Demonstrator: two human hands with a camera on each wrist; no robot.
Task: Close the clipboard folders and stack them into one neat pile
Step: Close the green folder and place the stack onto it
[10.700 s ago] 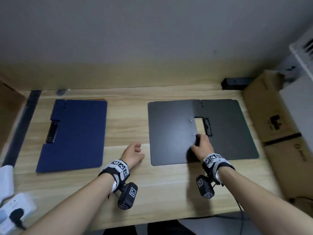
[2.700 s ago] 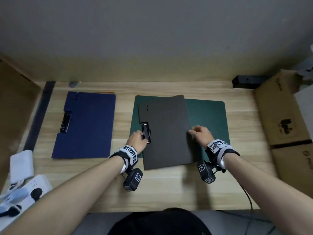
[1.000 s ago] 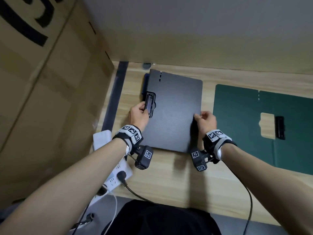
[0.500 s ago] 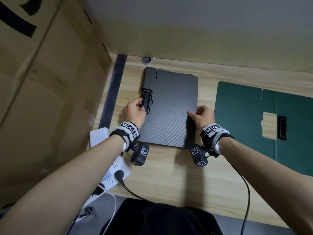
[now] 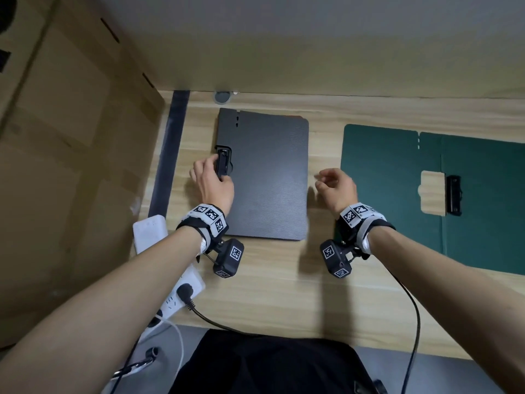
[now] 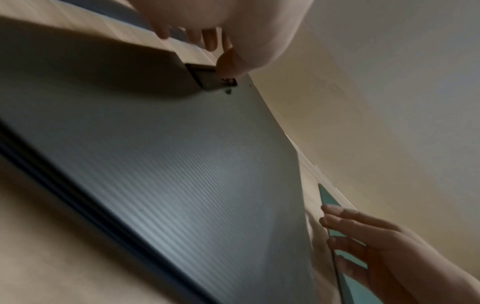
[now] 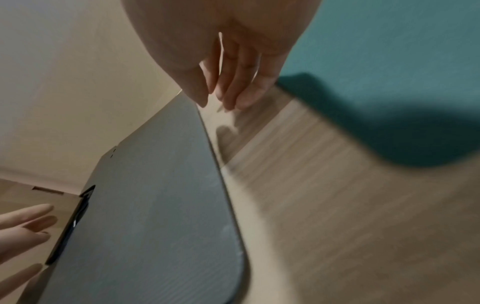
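A closed grey folder (image 5: 267, 177) is seen lying flat on the wooden desk (image 5: 272, 291), between the two hands. In the left wrist view darker layers show along its near edge, so it appears to rest on another folder, though that one cannot be made out clearly.

The left hand (image 5: 213, 184) is placed at the left edge of the grey folder, beside the black clip (image 5: 223, 164). Its thumb is laid against the clip, while the other fingers are extended fairly straight over the desk past the edge; no firm grip around the clip can be made out.

The right hand (image 5: 336, 187) is held just beyond the right edge of the grey folder, apart from it and above the desk. Its fingers are loosely curled and nothing is held in them.

To the right of the right hand, a green folder (image 5: 426, 194) is spread open and flat on the desk, with its own black clip (image 5: 454, 195) showing next to a cut-out in the cover.

A cardboard box (image 5: 71, 166) stands to the left of the left hand, and a white power strip (image 5: 181, 285) is seen near the left forearm at the desk edge.
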